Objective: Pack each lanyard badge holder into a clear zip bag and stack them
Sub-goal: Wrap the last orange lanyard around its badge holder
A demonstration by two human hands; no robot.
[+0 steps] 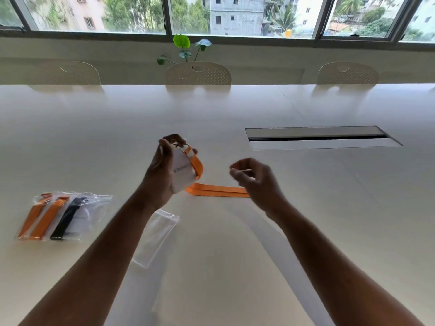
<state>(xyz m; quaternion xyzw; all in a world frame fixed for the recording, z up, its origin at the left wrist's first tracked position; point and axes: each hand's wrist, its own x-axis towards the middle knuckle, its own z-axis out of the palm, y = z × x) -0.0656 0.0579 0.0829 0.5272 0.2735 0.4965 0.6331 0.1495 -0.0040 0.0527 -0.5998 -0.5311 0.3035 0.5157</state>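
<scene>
My left hand (164, 168) holds a white badge holder (182, 171) upright above the table, fingers curled round its top near the metal clip. Its orange lanyard strap (216, 191) hangs down from the clip and trails to the right along the tabletop. My right hand (251, 178) hovers above the strap's far end with fingers loosely curled; it looks blurred and I see nothing between its fingers. An empty clear zip bag (157, 236) lies flat under my left forearm. At the left sits a stack of packed zip bags (63, 215) with orange and black lanyards inside.
The white table (235, 255) has a recessed cable slot (322, 137) at the right rear. Three white chairs (197, 74) stand along the far edge, with a small green plant (186, 47) on the window sill behind.
</scene>
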